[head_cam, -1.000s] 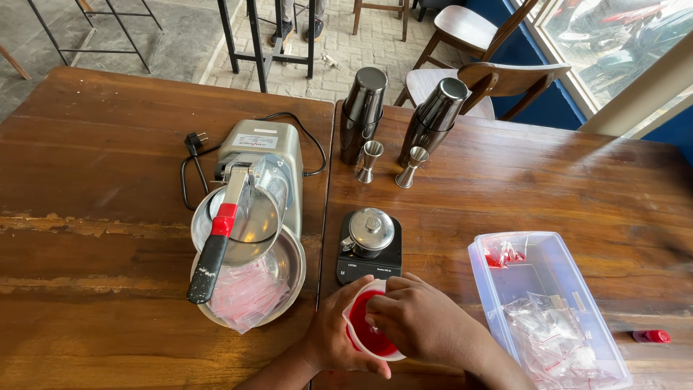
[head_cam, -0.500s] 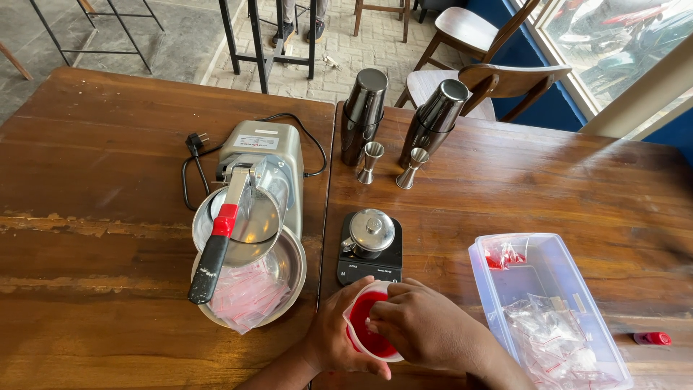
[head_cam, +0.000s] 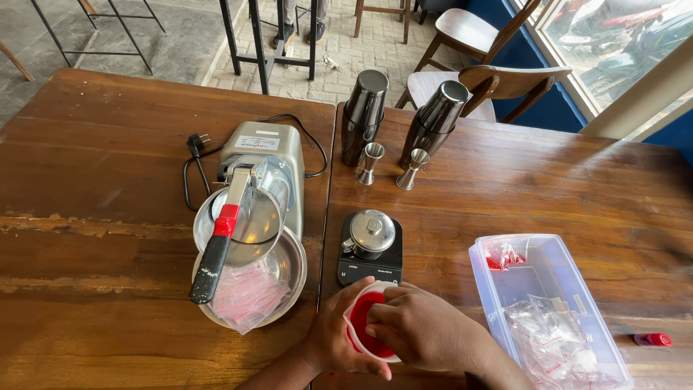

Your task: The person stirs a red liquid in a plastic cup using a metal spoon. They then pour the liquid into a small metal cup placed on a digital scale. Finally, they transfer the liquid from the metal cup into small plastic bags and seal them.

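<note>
A small clear cup with red contents (head_cam: pixel 364 330) sits tilted at the near edge of the wooden table (head_cam: pixel 108 173). My left hand (head_cam: pixel 333 339) wraps around the cup's left side. My right hand (head_cam: pixel 426 334) covers its right rim, with fingertips reaching into the opening. Just beyond the cup stands a black digital scale (head_cam: pixel 369 261) carrying a small lidded metal pot (head_cam: pixel 369 233).
A steel ice-shaver machine (head_cam: pixel 256 180) with a red-and-black lever stands left, over a metal bowl (head_cam: pixel 289 278) holding small plastic bags. A clear plastic box (head_cam: pixel 548 310) of little zip bags lies right. Two steel shakers (head_cam: pixel 364 115) and two jiggers (head_cam: pixel 372 162) stand farther back.
Both hands stay on the cup. My right fingers have shifted slightly at the rim. Nothing else has moved.
</note>
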